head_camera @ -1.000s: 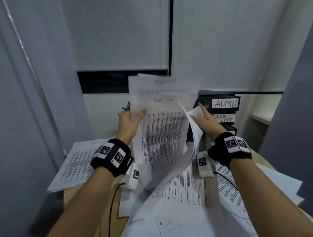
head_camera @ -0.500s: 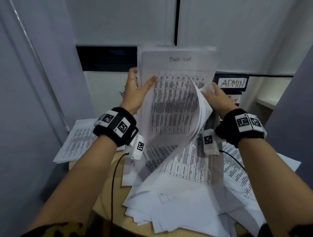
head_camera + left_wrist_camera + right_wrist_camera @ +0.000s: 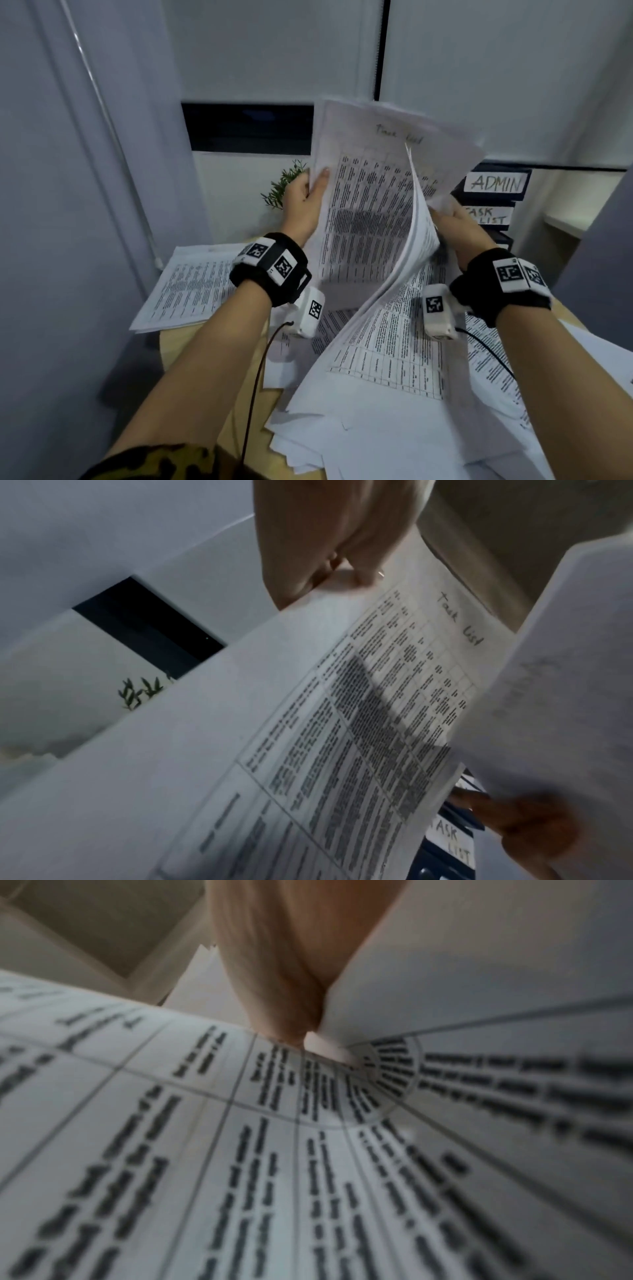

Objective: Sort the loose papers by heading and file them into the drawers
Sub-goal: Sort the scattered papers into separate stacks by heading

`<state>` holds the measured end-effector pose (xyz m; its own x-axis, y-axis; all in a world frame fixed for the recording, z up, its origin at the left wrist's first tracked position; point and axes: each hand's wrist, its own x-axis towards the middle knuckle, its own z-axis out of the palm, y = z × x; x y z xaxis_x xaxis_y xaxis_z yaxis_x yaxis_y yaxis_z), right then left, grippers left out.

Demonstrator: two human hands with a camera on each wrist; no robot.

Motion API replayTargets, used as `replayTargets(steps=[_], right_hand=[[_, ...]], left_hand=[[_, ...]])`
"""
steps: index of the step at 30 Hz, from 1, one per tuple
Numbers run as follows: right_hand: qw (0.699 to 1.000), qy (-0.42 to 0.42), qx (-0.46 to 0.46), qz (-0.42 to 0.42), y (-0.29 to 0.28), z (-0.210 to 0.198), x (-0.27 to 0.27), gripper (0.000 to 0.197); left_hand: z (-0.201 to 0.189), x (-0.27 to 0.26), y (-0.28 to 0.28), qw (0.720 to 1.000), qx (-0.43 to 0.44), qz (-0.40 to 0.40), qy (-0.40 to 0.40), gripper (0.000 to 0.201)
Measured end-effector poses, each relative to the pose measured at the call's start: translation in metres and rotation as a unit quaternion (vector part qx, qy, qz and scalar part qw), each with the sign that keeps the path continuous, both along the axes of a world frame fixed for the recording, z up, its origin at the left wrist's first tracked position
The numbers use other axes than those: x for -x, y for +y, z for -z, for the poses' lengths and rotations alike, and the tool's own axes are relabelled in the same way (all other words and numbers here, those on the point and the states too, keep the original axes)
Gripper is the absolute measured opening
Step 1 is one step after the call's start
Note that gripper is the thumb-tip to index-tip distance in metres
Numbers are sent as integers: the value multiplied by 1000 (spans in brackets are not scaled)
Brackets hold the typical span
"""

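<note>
1. the left hand [image 3: 305, 202] pinches the left edge of a raised batch of sheets [image 3: 370, 212], thumb on the front; the handwritten heading at its top reads "task list".
2. the right hand [image 3: 459, 229] is clamped on a bowed sheaf [image 3: 416, 240] peeled off the batch's right side, its lower end trailing into the loose pile [image 3: 394, 394] on the round table [image 3: 191, 346].
3. the batch stands nearly upright, long axis vertical, heading uppermost.
4. the drawer unit [image 3: 493, 205], labelled "admin" and "task list", sits just behind the right hand, so that hand is judged nearer for filing.
5. a separate stack [image 3: 191, 291] lies flat to the left, apart from the pile.
</note>
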<state>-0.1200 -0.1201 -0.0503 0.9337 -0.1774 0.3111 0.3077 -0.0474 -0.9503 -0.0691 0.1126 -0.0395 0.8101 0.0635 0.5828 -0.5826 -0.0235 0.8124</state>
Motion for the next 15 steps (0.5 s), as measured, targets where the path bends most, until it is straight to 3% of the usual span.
replayTargets(steps=[1, 2, 3, 5, 8, 10, 12, 15], right_hand=[[1000, 7, 6, 14, -2, 3, -4, 56], [1000, 17, 5, 20, -2, 7, -6, 58], [999, 30, 9, 23, -5, 13, -11, 53], [998, 56, 27, 28, -5, 23, -16, 38], [997, 56, 37, 42, 1, 16, -18, 36], [998, 27, 40, 51, 7, 2, -21, 36], [996, 21, 40, 74, 12, -11, -23, 23], [992, 53, 51, 106, 15, -12, -28, 14]], left_hand=[[1, 1, 0, 999, -33, 26, 31, 33], [5, 5, -1, 992, -81, 51, 80, 52], [11, 9, -3, 979, -140, 79, 128, 65], [23, 16, -5, 956, -223, 97, 162, 68], [17, 23, -1, 978, -163, 48, 120, 38], [-1, 20, 13, 991, -95, -22, 88, 31], [-20, 17, 35, 993, -69, -87, 47, 37], [-24, 16, 82, 977, -144, -145, 59, 61]])
